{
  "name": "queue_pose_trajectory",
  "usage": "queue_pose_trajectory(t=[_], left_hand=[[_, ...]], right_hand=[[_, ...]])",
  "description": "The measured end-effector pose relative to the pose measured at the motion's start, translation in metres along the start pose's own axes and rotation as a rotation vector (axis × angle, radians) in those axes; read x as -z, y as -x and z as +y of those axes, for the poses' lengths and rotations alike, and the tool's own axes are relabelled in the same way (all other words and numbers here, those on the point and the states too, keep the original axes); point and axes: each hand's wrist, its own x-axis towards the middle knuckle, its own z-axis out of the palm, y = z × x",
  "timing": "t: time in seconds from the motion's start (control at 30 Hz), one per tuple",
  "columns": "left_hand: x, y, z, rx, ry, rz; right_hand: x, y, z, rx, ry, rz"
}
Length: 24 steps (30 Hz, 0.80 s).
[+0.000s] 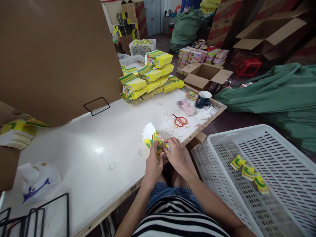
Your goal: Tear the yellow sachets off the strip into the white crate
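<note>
Yellow-and-green printed cardboard box (158, 137), white flaps showing, is gripped between the fingers (153, 148) of left hand (152, 166) and right hand (176, 155), at near edge of white worktop (84, 144). Beyond, orange-red-handled scissors (178, 118) among thin tan rings (166, 131). Rightward, white perforated plastic basket (237, 131) holds three small yellow-green packets (248, 172).

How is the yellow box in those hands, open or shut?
Open at its far end: white card sticks out of the yellow box, not tucked in. The near end, I can't tell.
</note>
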Motion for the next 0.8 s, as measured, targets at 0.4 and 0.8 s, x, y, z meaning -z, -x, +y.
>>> queue_pose_trajectory(t=[0.4,0.8], left_hand=[[0.019,-0.011,0.013,0.229,0.915,-0.085],[0.009,-0.012,0.017,0.309,0.959,-0.068]], right_hand=[[0.017,0.018,0.0,-0.434,-1.054,-0.1],[0.026,0.024,-0.005,-0.392,-0.968,-0.196]])
